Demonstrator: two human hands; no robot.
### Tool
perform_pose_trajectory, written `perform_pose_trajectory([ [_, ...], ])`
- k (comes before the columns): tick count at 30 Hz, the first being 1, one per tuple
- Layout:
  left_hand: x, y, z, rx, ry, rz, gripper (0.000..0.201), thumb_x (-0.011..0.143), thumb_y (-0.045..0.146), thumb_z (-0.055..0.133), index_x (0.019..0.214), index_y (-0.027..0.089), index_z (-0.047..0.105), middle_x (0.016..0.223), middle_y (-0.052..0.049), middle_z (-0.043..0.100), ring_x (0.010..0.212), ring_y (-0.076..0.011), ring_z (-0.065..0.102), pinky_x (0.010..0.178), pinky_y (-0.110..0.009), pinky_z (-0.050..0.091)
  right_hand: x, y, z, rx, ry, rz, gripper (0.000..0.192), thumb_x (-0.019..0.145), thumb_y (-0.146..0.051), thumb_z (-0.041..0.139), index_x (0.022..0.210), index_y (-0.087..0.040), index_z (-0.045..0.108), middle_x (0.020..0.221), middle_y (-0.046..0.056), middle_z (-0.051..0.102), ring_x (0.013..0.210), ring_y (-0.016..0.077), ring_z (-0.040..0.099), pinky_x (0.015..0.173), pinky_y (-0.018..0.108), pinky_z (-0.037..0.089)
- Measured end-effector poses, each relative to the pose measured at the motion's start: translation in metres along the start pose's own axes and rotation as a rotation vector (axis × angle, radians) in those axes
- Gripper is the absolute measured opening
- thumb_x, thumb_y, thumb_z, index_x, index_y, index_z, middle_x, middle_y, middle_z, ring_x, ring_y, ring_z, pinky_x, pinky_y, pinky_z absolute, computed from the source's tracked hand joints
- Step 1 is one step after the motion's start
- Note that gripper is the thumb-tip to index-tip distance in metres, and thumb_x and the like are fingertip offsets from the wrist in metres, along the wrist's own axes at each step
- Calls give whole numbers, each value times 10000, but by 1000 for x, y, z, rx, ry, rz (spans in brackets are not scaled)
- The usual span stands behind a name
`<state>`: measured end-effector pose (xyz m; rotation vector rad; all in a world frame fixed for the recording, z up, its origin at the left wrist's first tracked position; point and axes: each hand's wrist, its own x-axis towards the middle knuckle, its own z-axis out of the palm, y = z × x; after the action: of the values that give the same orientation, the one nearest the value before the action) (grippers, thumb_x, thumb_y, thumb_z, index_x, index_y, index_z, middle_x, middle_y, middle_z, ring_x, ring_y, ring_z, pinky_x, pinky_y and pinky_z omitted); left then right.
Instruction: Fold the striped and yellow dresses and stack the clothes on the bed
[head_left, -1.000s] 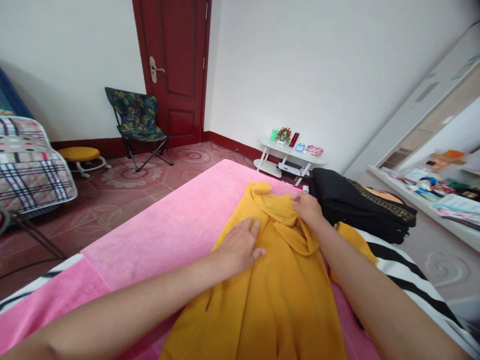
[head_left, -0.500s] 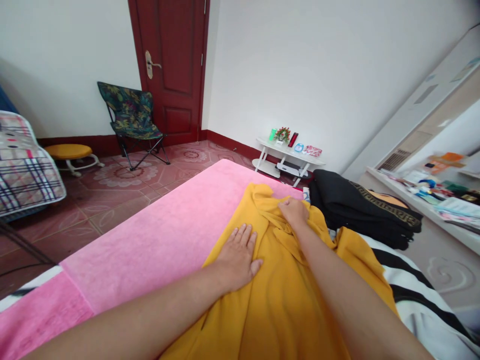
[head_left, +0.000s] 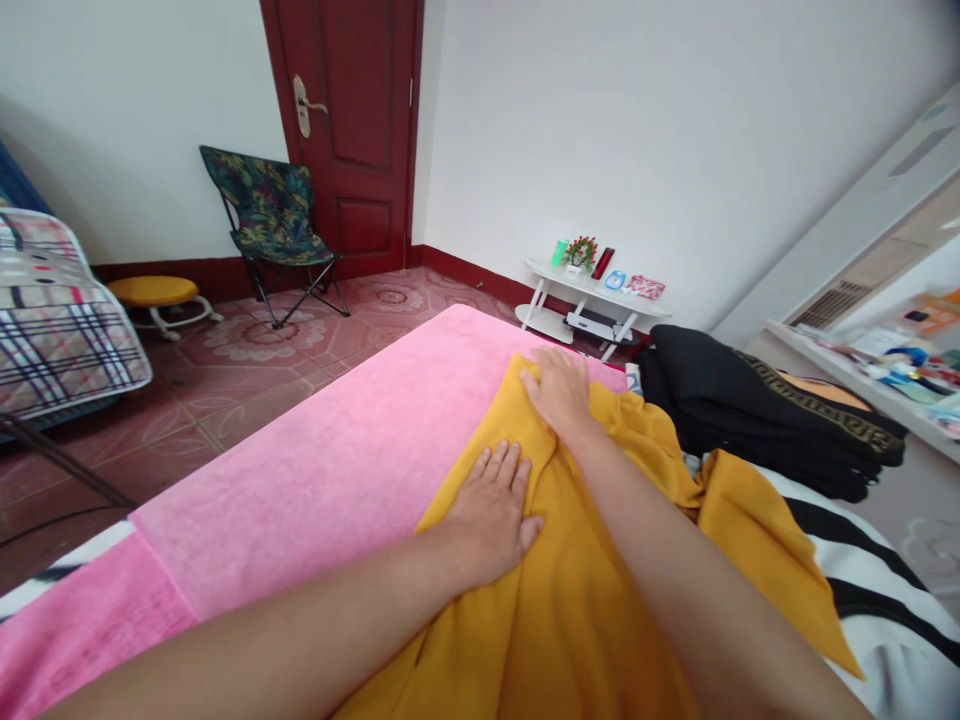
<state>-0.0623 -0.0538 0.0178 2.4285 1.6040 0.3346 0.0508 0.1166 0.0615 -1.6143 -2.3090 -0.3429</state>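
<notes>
Two hands press one yellow cloth (head_left: 592, 590), which lies on a pink blanket (head_left: 337, 470) on the bed. The left hand (head_left: 491, 515) lies flat, fingers spread and released; the right hand (head_left: 559, 390) rests palm-down at the cloth's far edge, fingers loose. One black garment (head_left: 757, 420) lies just beside. One folding chair (head_left: 274, 235) stands by one door (head_left: 352, 130).

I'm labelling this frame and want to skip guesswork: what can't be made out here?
- Yellow garment, head view: its near end is cut off by the bottom edge; the right hand and left hand cover part.
- Items on the white shelf: too small.
- Clutter on the right ledge: blurred, cut off.
</notes>
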Motion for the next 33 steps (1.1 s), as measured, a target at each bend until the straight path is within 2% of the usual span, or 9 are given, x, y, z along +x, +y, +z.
perform_pose_trajectory([
  [5,2,-1,-1,-8,-20,16,715,902,524,244,1445,59,220,1525,-159,78,1405,-296,15,1155,-446,62,10,-3,44,167,-411,130,597,919,-513,245,1437,-218,267,1539,63,119,1406,250,52,1094,531,76],
  [7,1,-1,-4,-12,-28,19,714,901,527,245,1446,66,224,1526,-152,79,1407,-289,28,1155,-440,74,12,-1,48,205,-453,148,633,904,-542,260,1439,-203,266,1539,77,108,1406,269,53,1087,551,88],
  [10,-1,0,-8,-13,-35,12,704,903,522,245,1444,71,235,1525,-145,105,1408,-274,62,1154,-425,91,4,1,32,239,-430,94,663,857,-561,390,1396,-176,369,1496,103,264,1380,270,199,1091,472,187],
  [13,-2,0,-7,-10,-17,8,700,903,517,252,1441,70,246,1522,-143,127,1407,-269,77,1154,-415,93,-26,11,1,280,-360,23,506,856,-458,454,1293,-208,502,1364,58,487,1255,186,429,1037,300,311],
  [16,-2,0,-3,-7,7,12,701,898,516,268,1435,65,263,1521,-145,131,1407,-277,78,1153,-418,92,-73,35,-33,281,-123,89,394,902,-340,346,1203,-185,546,1222,68,592,1112,174,538,964,297,376],
  [19,-2,0,1,-7,24,8,698,894,508,280,1430,61,274,1520,-144,144,1406,-281,84,1150,-422,97,-122,61,-53,230,118,155,344,861,-406,436,1082,-188,585,1110,77,629,1027,214,568,897,338,416],
  [24,-4,1,2,-13,58,15,692,893,508,283,1424,65,290,1512,-147,183,1402,-284,116,1143,-428,113,-168,72,-53,59,-31,78,497,721,-425,635,1134,-159,556,1177,121,578,1090,261,520,914,356,393],
  [28,-5,2,-2,-16,45,18,694,891,504,292,1419,55,296,1509,-156,190,1398,-287,134,1141,-423,122,-164,78,-56,46,-93,134,218,830,-340,504,920,-184,626,991,84,650,957,237,583,807,329,419],
  [33,-4,-1,0,-25,63,33,697,887,513,295,1419,63,298,1508,-153,196,1398,-284,140,1139,-417,125,-157,86,-77,224,-27,231,266,854,-407,489,932,-183,607,951,63,650,860,205,607,735,292,440],
])
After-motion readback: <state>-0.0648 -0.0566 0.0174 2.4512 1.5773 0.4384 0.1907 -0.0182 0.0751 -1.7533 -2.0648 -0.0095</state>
